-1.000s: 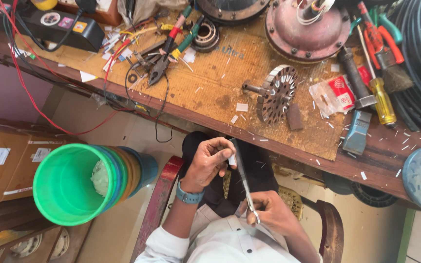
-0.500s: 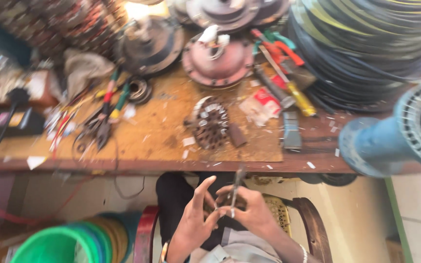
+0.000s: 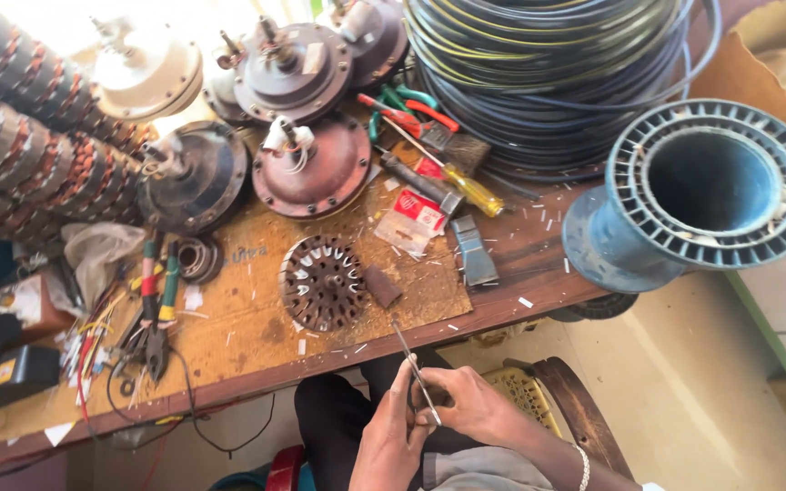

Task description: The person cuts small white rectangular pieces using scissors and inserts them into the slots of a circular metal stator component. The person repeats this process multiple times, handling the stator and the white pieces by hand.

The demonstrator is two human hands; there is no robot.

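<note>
While both hands met over the lap, near the workbench (image 3: 502,300) edge, left hand (image 3: 391,444) and right hand (image 3: 470,406) pinched shut on a thin metal strip (image 3: 414,368), seemingly light, springy, sharp-edged, best gripped low by its flat faces.

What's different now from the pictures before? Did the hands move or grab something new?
The camera view swung right along the workbench, so the green buckets have gone and the blue spool and the cable coil have come in. The left hand and right hand moved closer together, low in view. They still hold the same thin metal strip; nothing was picked up or dropped. The toothed metal disc stayed put.
</note>
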